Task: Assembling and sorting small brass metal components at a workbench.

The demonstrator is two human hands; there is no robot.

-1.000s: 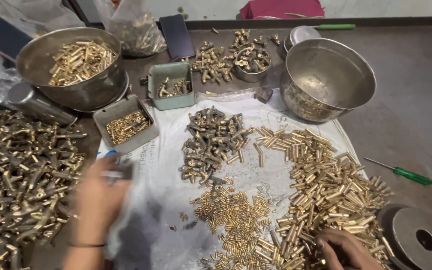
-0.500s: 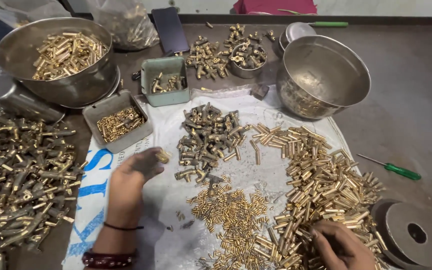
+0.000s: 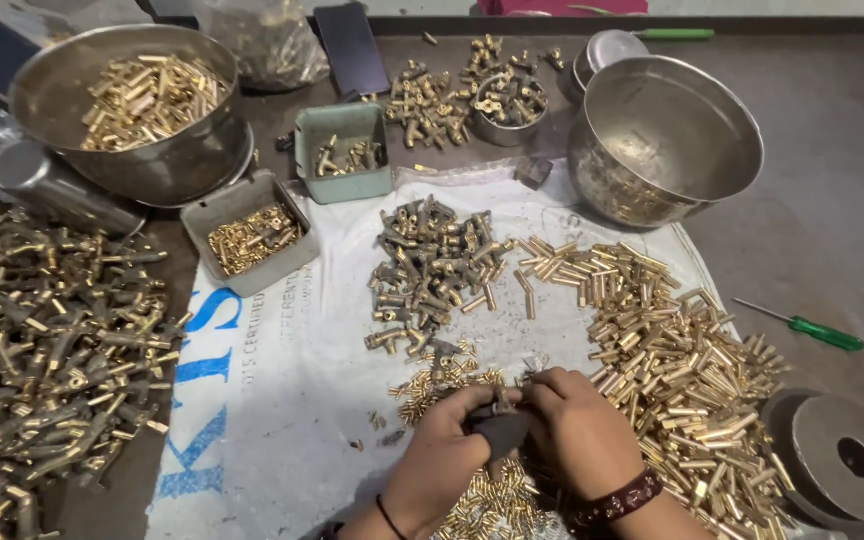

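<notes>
A worker's left hand [image 3: 444,455] and right hand [image 3: 580,432] meet low at the centre of a white printed sack cloth [image 3: 282,400], both closed around a small dark block [image 3: 500,430] that carries a short brass fitting [image 3: 499,402] standing at its top. The fingers of each hand curl in on the block from opposite sides, the fingertips touching or nearly touching above it; how firmly they press cannot be told. The hands rest over a scatter of small brass pins [image 3: 452,380], with a heap of darker brass fittings [image 3: 432,265] just beyond and a wide spread of brass tubes [image 3: 672,350] to the right. A mound of larger brass parts [image 3: 42,350] fills the left side, and steel bowls [image 3: 667,135] and small trays [image 3: 247,235] line the far edge of the table; a green-handled screwdriver [image 3: 812,328] lies apart on the right. The fitting looks rigid and dense for its size, smooth enough to slip and roll, and seems best pinched across its body between thumb and forefinger while the block gives the steadier, broader hold from both sides.
</notes>
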